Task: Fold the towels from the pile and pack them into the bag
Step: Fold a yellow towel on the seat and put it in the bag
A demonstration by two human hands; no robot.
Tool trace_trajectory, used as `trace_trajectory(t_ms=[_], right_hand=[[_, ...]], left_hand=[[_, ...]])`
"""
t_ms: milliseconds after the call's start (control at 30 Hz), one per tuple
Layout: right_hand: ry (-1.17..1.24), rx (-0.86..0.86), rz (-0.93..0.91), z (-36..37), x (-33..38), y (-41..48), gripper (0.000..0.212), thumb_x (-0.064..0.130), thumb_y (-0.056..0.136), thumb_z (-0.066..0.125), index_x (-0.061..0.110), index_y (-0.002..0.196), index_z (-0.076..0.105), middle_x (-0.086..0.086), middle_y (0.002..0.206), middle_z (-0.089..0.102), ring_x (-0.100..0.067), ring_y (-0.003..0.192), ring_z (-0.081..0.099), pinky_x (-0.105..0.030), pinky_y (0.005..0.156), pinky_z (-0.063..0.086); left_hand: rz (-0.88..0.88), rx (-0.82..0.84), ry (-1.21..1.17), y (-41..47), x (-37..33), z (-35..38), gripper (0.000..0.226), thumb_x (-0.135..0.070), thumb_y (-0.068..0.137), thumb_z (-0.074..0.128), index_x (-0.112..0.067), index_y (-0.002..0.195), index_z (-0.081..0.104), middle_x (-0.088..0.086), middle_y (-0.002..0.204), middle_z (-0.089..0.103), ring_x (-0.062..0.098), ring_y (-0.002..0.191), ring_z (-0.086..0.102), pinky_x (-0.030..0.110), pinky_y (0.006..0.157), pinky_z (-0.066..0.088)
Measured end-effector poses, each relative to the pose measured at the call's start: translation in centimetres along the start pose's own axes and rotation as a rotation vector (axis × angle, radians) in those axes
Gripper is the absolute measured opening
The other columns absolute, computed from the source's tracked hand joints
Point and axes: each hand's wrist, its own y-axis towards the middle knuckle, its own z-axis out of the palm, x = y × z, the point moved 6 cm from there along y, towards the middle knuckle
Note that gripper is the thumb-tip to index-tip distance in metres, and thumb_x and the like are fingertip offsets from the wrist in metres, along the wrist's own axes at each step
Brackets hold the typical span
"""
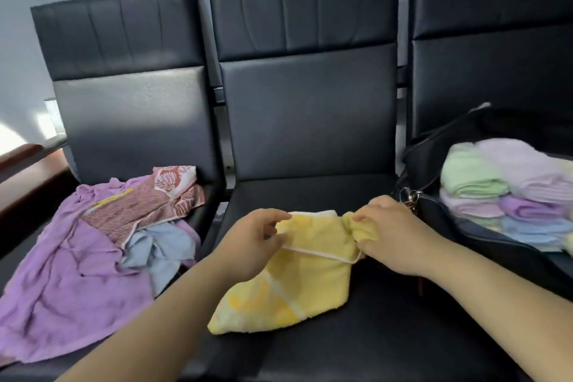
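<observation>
The yellow towel [297,282] lies on the bench [310,192] between the hands, its long axis slanting down-left from the right hand [390,236]. The left hand [254,242] pinches its white hem. The right hand clutches a bunched corner, with the bag [434,161] just to its right.

There are three black chairs in a row: a left chair [130,121], a middle chair [310,108] and a right chair [496,65]. There are two hands, one left hand [251,245] and one right hand [393,236]. There is one yellow towel [297,282]. The messy pile has three pieces that can be counted: one purple cloth [62,288], one red patterned cloth [148,205] and one light blue cloth [158,248]. There is one black bag [431,155]. It has at least five folded ones: one green towel [471,177], two lilac towels [521,161], one purple towel [527,208] and one blue towel [533,226]. The rest at the edge are too blurry to count.
</observation>
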Motion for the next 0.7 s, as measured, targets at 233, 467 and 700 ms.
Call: trace_trajectory(t_ms=[233, 467, 700], right_hand=[[0.025, -0.009, -0.344, 2.4, 7.1, -1.6, 0.038, 0.032, 0.095, 0.06, 0.035, 0.133, 0.058, 0.019, 0.138, 0.041, -0.006, 0.13, 0.035, -0.006, 0.103, 0.024], [-0.081, 0.065, -0.449, 6.1, 10.6, -0.1, 0.051, 0.038, 0.101, 0.053, 0.038, 0.151, 0.043, 0.014, 0.161, 0.029, -0.01, 0.149, 0.021, -0.021, 0.119, 0.015], [-0.126, 0.099, -0.563, 9.4, 14.8, 1.2, 0.05, 0.036, 0.102, 0.055, 0.032, 0.151, 0.044, 0.008, 0.161, 0.032, -0.014, 0.148, 0.026, -0.025, 0.119, 0.02]], left_hand=[[-0.175, 0.137, 0.337, -2.9, 7.0, -1.0, 0.056, -0.042, 0.091, 0.067, -0.035, 0.144, 0.05, -0.014, 0.14, 0.05, 0.006, 0.127, 0.052, 0.026, 0.107, 0.042], [-0.272, 0.15, 0.319, -5.2, 11.7, -2.0, 0.06, -0.051, 0.084, 0.069, -0.032, 0.139, 0.055, -0.016, 0.115, 0.061, 0.001, 0.103, 0.059, 0.019, 0.088, 0.045], [-0.326, 0.081, 0.246, -6.7, 13.7, -2.8, 0.029, -0.038, 0.082, 0.077, -0.03, 0.107, 0.066, -0.009, 0.086, 0.065, 0.001, 0.077, 0.06, 0.011, 0.062, 0.04]])
